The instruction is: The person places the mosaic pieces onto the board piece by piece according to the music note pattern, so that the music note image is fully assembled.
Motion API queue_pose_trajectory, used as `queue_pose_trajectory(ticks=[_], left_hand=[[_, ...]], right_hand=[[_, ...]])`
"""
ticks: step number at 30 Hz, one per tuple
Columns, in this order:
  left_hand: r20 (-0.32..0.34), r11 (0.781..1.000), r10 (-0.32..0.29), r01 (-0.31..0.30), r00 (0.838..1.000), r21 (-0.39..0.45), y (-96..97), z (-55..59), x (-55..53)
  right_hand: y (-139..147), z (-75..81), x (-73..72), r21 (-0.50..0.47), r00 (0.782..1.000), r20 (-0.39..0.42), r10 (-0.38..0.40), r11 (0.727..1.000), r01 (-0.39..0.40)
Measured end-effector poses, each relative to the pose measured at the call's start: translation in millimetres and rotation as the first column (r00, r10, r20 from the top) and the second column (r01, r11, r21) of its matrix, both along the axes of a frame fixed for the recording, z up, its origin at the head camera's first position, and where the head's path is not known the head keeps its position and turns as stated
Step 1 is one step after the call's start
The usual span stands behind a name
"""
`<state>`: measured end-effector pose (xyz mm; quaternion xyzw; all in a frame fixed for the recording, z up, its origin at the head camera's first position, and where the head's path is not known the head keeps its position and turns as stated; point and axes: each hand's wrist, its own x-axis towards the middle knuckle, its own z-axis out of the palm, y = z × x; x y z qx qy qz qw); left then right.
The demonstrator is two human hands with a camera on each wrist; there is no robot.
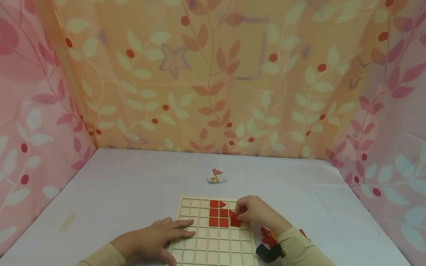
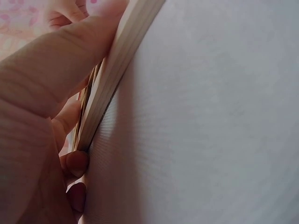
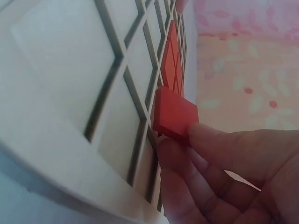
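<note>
A wooden grid board (image 1: 212, 257) lies on the table before me. My left hand (image 1: 153, 237) rests on its left side with fingers spread; in the left wrist view the thumb (image 2: 56, 65) lies along the board's edge. Between thumb and fingertips, my right hand (image 1: 258, 212) pinches a red square tile (image 3: 177, 114), tilted over a cell in the upper right part of the grid. Just left of it, several red squares (image 1: 213, 222) sit in cells. A red triangle (image 1: 222, 204) lies in the top row, and another is partly hidden by the right hand.
Loose red and orange pieces (image 1: 268, 238) lie right of the board, partly hidden by the right forearm. Beyond the board is a small printed card (image 1: 215, 176) with a grid pattern. Patterned cloth (image 1: 208, 87) hangs behind the white table (image 1: 139, 185) and at both sides.
</note>
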<state>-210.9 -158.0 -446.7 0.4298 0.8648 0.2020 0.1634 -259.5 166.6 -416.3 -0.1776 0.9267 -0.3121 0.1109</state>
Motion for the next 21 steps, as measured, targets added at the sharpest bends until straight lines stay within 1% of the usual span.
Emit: queue_pose_trajectory(ticks=[4, 7, 15, 21], left_hand=[[-0.002, 1.000, -0.002, 0.002, 1.000, 0.002, 0.2, 0.6, 0.2], [-0.001, 1.000, 0.000, 0.000, 1.000, -0.001, 0.2, 0.8, 0.5], [0.004, 1.000, 0.000, 0.000, 1.000, 0.002, 0.4, -0.1, 0.8], [-0.005, 1.000, 0.003, -0.003, 1.000, -0.007, 0.4, 0.1, 0.7]], right_hand=[[-1.1, -3.3, -0.7, 0.015, 1.000, -0.007, 0.016, 1.000, -0.016], [-2.4, -4.6, -0.8, 0.022, 1.000, 0.006, 0.016, 1.000, -0.016], [-0.5, -4.8, 1.6, 0.054, 0.999, 0.021, -0.028, 0.998, 0.027], [0.7, -4.3, 0.6, 0.059, 0.999, 0.015, -0.041, 0.997, 0.040]])
